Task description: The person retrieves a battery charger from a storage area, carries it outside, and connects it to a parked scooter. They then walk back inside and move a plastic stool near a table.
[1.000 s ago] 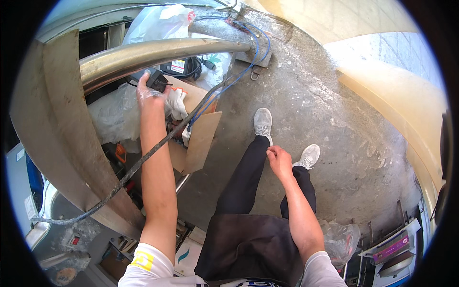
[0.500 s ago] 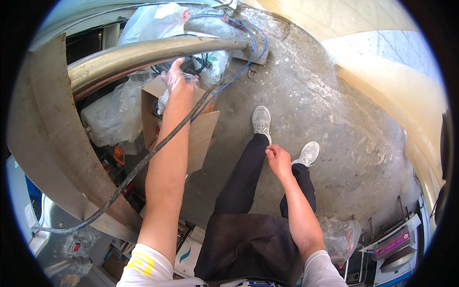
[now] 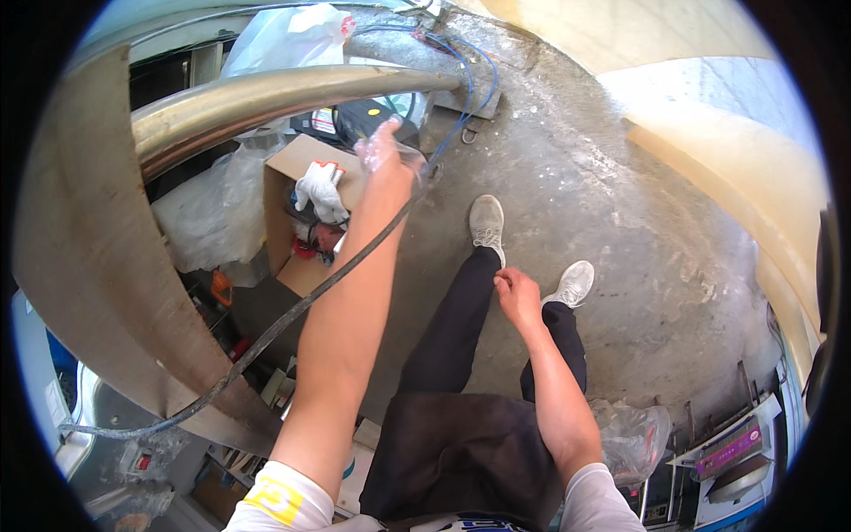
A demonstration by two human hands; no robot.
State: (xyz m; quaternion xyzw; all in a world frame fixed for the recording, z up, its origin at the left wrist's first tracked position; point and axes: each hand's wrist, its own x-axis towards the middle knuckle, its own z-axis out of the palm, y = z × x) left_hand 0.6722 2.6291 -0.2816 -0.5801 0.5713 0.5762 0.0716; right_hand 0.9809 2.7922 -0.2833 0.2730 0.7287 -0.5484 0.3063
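My left hand (image 3: 386, 152) reaches forward past a cardboard box (image 3: 277, 199), with clear crumpled plastic about its palm and wrist; motion smears its fingers, and I cannot tell whether they hold anything. Just beyond it lies a black case-like thing (image 3: 359, 117) with a yellow dot and a label. White work gloves (image 3: 321, 191) with orange cuffs lie in the open box, above dark and red items. A black cable (image 3: 292, 312) runs across my left forearm. My right hand (image 3: 518, 294) hangs bare over my trouser leg, its fingers curled with nothing visible in them.
A curved metal pipe (image 3: 292, 89) arches over the box's far side beside a broad metal sheet (image 3: 97, 257). Clear plastic wrapping (image 3: 208, 208) lies left of the box. Blue wires (image 3: 474, 102) trail on the concrete floor (image 3: 620, 222). A pale curved panel (image 3: 709, 168) borders the right.
My left hand has moved right, off the box's opening, uncovering the gloves inside and the black case-like thing. The box's near right flap no longer shows. My right hand has stayed in place.
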